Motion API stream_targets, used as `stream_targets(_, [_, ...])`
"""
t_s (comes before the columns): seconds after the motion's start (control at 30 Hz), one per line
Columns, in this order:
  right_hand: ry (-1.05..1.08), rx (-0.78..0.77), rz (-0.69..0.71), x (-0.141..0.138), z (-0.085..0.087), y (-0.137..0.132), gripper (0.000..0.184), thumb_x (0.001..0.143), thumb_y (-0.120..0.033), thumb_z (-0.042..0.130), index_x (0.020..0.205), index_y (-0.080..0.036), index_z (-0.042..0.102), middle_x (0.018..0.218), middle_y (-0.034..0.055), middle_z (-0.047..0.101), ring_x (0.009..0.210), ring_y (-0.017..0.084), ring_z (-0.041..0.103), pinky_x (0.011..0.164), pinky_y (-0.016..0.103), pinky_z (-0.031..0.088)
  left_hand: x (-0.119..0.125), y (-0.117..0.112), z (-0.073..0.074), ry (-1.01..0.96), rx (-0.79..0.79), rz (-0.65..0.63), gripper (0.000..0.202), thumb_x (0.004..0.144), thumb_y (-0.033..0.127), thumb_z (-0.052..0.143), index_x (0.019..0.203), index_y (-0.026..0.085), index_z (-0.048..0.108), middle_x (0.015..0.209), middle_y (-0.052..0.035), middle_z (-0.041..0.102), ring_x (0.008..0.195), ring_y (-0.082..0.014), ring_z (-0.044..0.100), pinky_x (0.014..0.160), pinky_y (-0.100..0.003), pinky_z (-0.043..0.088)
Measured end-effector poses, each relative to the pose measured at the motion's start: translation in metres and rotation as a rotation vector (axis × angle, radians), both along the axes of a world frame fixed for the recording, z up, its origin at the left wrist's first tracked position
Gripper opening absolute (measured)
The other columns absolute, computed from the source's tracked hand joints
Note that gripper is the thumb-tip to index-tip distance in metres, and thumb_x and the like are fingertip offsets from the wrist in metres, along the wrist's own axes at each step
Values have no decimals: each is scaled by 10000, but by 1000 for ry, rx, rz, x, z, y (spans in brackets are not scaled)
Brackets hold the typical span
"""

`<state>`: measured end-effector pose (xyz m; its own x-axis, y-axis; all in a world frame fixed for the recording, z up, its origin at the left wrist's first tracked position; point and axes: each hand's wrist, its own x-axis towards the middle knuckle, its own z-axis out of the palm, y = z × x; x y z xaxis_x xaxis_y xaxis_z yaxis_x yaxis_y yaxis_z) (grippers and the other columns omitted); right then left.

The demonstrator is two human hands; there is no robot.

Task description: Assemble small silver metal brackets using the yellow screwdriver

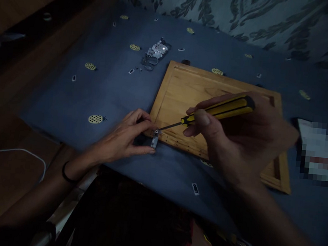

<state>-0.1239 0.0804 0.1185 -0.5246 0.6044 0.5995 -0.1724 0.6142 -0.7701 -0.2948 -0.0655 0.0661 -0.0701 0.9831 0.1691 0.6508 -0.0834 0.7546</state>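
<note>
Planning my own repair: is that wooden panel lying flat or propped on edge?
Lying flat: the framed wooden panel rests on the blue patterned cloth, recessed face up.

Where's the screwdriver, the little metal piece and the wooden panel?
screwdriver [226, 107]: head view, on the yellow stripe of its handle.
metal piece [154, 139]: head view, on its silver lower end.
wooden panel [184, 90]: head view, on its bare sunken face.

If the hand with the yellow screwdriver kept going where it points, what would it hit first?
Probably the small metal piece at the corner of the wooden panel, pinched by the left hand. The screwdriver in the right hand looks nearly on it; depth unclear.
</note>
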Motion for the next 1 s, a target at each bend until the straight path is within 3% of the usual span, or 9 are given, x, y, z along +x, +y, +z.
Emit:
stream_targets(0.2, [-109,16,22,2,-2,-2,100,895,-200,779,860,-276,724,838,0,743,652,199,719,593,377,607,1,0,2,12,-19,2,425,919,460,781,1258,221,686,1294,-104,577,1228,-295,570,1080,-452,529])
stream_targets(0.5, [-93,54,39,2,-6,-1,110,873,-198,805,888,-285,740,830,-23,750,631,170,715,575,328,598,1,0,-2,30,17,-5,426,924,432,784,1278,223,668,1287,-102,571,1225,-283,560,1070,-434,525])
stream_targets(0.7, [-140,88,166,2,1,4,189,834,-155,848,930,-276,739,827,-23,764,626,150,709,569,297,582,1,1,-1,26,3,-1,431,927,432,777,1295,232,673,1290,-98,565,1216,-280,558,1081,-433,514])
stream_targets(0.83, [-177,100,250,4,8,8,176,847,-206,860,956,-268,736,844,-20,772,653,152,721,578,288,591,1,1,-1,32,-12,9,434,922,448,777,1296,252,675,1282,-89,568,1212,-283,553,1076,-439,516])
stream_targets(1.0, [-257,50,200,6,10,6,128,874,-319,848,933,-271,745,824,-20,764,659,160,728,594,296,583,1,1,1,29,-11,-4,435,931,427,772,1307,234,669,1271,-94,559,1221,-280,553,1083,-438,508])
